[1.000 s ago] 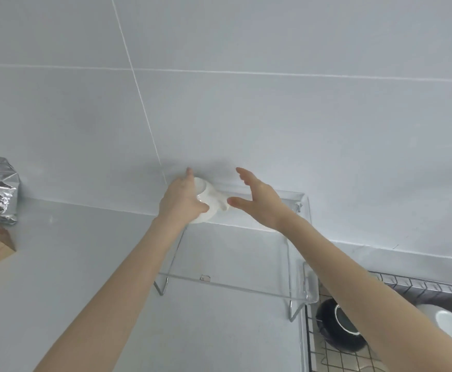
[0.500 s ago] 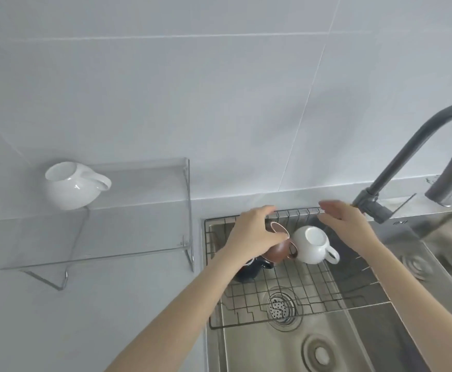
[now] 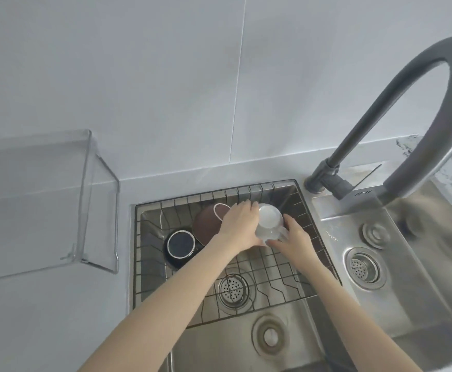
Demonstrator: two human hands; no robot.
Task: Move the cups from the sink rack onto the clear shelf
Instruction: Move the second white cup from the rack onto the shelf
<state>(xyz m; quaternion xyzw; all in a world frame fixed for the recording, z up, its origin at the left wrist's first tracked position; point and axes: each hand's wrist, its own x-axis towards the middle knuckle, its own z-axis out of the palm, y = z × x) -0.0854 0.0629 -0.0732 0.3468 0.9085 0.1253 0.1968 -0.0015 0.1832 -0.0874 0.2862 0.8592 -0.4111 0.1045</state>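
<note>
Both your hands are wrapped around the white cup over the sink rack.

From the left: the clear shelf (image 3: 47, 200) stands on the counter, then the black cup (image 3: 181, 244) and brown cup (image 3: 208, 224) lie in the rack (image 3: 259, 267). Your left hand (image 3: 239, 226) and right hand (image 3: 294, 238) press the white cup (image 3: 269, 221) from either side; the faucet (image 3: 396, 103) arches at right.

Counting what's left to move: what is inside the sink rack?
Sink rack holds a white cup gripped by both hands, a brown cup, a dark cup. Anything under the hands is hidden.
</note>
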